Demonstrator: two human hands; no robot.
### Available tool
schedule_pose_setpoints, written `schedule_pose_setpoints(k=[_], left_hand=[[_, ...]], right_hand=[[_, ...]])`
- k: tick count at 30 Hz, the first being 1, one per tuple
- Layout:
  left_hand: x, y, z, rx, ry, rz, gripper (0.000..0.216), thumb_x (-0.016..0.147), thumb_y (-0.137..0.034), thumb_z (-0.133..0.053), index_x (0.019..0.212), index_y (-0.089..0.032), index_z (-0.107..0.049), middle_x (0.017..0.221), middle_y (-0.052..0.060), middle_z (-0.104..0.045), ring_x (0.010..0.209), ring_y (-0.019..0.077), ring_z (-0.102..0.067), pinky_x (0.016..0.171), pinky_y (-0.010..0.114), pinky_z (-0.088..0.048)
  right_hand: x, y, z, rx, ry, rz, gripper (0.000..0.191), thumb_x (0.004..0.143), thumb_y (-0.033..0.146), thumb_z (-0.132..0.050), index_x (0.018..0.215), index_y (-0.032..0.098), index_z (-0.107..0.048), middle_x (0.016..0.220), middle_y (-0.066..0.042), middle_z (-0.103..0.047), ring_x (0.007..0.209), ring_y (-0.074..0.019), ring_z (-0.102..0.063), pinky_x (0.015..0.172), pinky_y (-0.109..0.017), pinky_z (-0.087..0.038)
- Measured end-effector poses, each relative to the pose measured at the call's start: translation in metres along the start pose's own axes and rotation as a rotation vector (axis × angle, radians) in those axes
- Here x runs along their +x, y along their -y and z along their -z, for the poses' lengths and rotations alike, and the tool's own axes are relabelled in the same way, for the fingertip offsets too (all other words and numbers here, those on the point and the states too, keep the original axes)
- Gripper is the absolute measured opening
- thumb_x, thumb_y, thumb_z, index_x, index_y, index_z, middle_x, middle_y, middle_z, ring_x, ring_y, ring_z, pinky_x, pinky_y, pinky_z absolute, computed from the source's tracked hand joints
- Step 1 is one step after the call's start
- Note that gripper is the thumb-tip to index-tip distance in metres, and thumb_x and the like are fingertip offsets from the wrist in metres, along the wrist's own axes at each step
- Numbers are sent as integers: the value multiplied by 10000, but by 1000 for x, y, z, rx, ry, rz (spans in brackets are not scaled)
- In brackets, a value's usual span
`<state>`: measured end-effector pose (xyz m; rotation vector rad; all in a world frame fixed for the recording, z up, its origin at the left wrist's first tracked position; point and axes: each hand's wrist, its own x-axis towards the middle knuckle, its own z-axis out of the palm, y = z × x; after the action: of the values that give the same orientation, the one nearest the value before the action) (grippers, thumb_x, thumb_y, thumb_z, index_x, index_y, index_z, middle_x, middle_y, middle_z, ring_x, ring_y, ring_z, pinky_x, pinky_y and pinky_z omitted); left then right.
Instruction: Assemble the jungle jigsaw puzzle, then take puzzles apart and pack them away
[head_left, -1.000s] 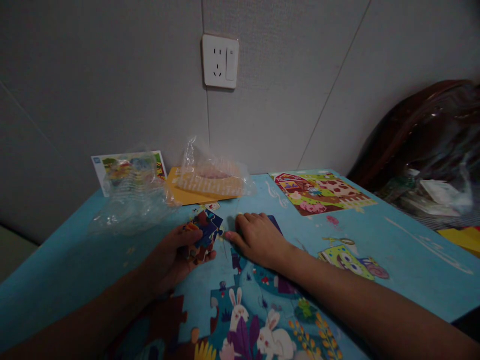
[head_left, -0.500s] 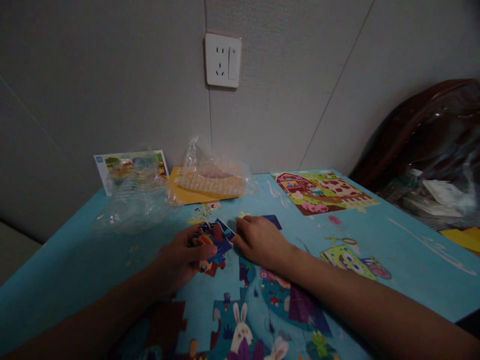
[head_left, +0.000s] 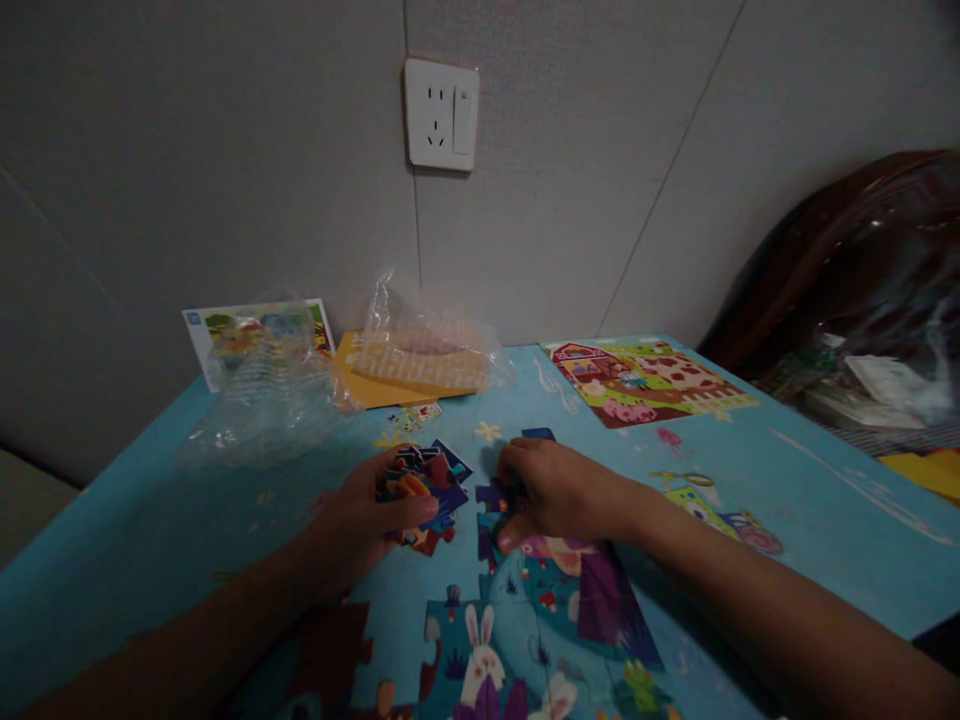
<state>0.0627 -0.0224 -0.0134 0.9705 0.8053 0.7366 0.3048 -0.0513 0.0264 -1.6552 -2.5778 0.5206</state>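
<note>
My left hand is closed around several loose jigsaw puzzle pieces, dark blue with orange and red print, held above the table. To its right, my right hand reaches down over the far part of a partly joined puzzle. Its fingers are curled, with thumb and fingertips on a dark blue puzzle piece at the puzzle's upper left edge; the hand hides part of that piece. The joined part shows a white rabbit, purple shapes and a green frog. My left forearm partly covers brown pieces at the near left.
A blue patterned tablecloth covers the table. Along the wall are a picture card, clear plastic wrappings and an orange-yellow envelope. A finished farm puzzle lies at the back right. Beyond stands a dark red chair.
My right hand has moved right, away from the pieces in my left hand, onto the joined puzzle's far edge. A dark blue piece now shows under its fingers. My left hand has barely moved.
</note>
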Motion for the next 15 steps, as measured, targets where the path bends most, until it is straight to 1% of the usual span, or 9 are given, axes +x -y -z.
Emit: schedule_pose_setpoints(k=[4, 7, 10, 15], left_hand=[[0, 3, -1, 29, 6, -2, 480, 537, -284, -882, 949, -173, -664, 786, 17, -646, 671, 139, -605, 582, 236, -470], [0, 4, 2, 26, 25, -10, 474, 559, -282, -874, 969, -174, -663, 823, 27, -656, 708, 149, -620, 616, 248, -488], [0, 5, 4, 39, 31, -28, 438, 581, -266, -868, 960, -174, -668, 813, 17, -645, 694, 127, -604, 608, 227, -482], [0, 4, 2, 34, 32, -29, 433, 574, -262, -872, 947, -171, -673, 787, 10, -633, 655, 105, -578, 554, 194, -450]], right_hand=[[3, -1, -2, 54, -37, -13, 572, 628, 590, -802, 947, 156, -611, 903, -70, -636, 723, -184, -545, 582, -281, -351], [4, 0, -2, 129, -35, -49, 507, 622, 499, -846, 914, 161, -607, 834, -37, -632, 691, -161, -529, 567, -264, -331], [5, 0, -1, 208, -53, -55, 409, 649, 371, -855, 908, 172, -609, 778, 3, -613, 665, -134, -517, 566, -244, -330], [7, 3, 0, 319, -94, -95, 364, 683, 251, -829, 971, 167, -622, 762, 22, -598, 652, -119, -518, 566, -232, -344]])
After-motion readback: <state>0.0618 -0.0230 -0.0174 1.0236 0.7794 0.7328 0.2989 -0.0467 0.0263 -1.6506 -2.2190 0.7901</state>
